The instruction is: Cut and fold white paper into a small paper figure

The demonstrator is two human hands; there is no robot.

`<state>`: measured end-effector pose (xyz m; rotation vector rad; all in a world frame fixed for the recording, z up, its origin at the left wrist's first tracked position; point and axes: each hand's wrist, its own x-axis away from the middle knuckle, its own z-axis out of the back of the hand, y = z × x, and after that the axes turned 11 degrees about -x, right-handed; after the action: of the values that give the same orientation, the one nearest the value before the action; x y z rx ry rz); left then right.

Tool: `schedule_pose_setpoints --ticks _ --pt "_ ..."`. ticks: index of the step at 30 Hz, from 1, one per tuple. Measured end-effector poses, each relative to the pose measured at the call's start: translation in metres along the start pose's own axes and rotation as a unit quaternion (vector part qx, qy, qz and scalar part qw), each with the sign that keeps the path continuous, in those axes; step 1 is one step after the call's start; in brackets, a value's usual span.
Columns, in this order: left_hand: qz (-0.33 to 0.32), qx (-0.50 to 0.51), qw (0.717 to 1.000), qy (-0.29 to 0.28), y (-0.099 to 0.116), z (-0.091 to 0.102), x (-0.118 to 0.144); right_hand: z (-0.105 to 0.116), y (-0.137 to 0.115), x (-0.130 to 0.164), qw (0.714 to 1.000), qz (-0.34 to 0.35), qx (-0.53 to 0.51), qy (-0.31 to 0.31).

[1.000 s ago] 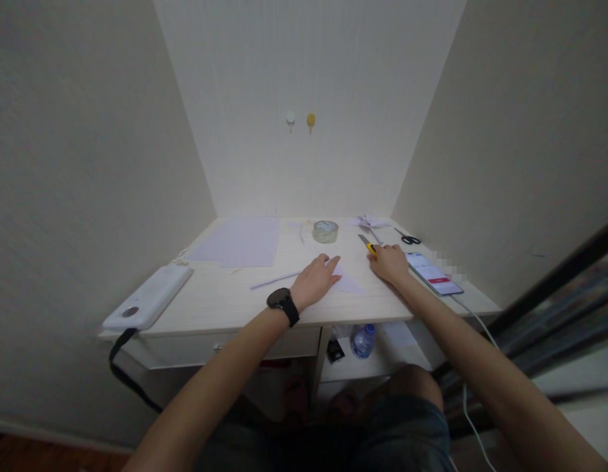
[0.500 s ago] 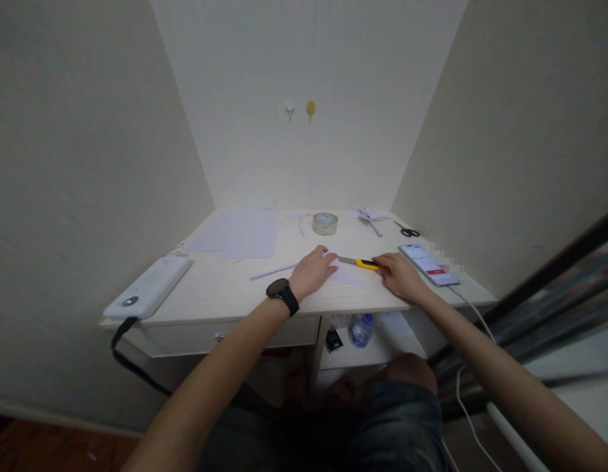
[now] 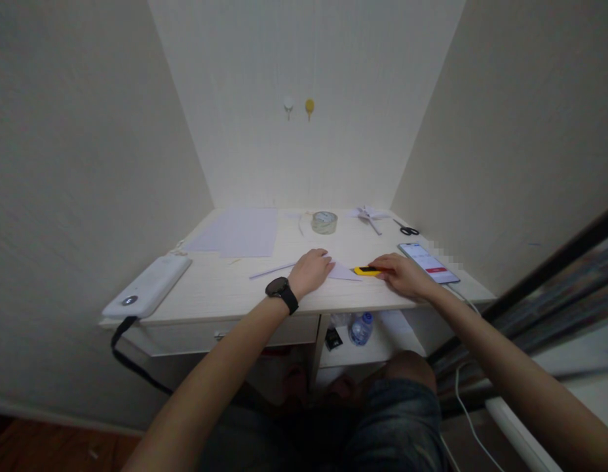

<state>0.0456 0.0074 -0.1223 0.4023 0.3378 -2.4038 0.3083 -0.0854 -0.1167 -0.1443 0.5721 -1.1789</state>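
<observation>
On the white desk, my left hand (image 3: 311,270) rests with bent fingers on a folded sheet of white paper (image 3: 343,272), pinning it down. The paper narrows to a point on the right. My right hand (image 3: 401,274) is closed around a yellow and black utility knife (image 3: 367,271), its front end at the paper's right tip. Little of the blade can be made out. A thin rolled paper stick (image 3: 272,270) lies left of my left hand, its right end hidden behind the fingers.
Behind the hands are clear tape (image 3: 324,223), a paper pinwheel (image 3: 370,216) and scissors (image 3: 407,229). A cabled phone (image 3: 428,262) lies right, white sheets (image 3: 249,233) back left, and a white device (image 3: 147,286) front left. A bottle (image 3: 361,329) stands on the shelf below.
My right hand has brought the knife slightly lower and turned it more level. Its long blade showed against the paper before and hardly shows now. My left hand has stayed nearly in place.
</observation>
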Motion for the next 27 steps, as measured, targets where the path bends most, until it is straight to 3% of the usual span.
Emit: schedule_pose_setpoints --ticks 6,10,16,27 --pt "0.048 -0.055 0.997 0.011 0.001 0.005 0.003 0.0 0.006 -0.016 0.999 -0.017 -0.045 -0.01" --pt "0.03 -0.049 0.998 0.034 0.0 0.003 0.005 -0.01 -0.003 -0.03 0.997 0.004 -0.072 -0.013" --pt "0.027 -0.025 0.998 -0.047 0.001 -0.004 0.005 -0.02 -0.007 -0.045 0.997 0.062 -0.037 -0.027" --pt "0.057 -0.039 0.995 -0.069 0.002 -0.001 0.008 -0.023 0.007 -0.079 0.997 0.048 -0.05 -0.043"
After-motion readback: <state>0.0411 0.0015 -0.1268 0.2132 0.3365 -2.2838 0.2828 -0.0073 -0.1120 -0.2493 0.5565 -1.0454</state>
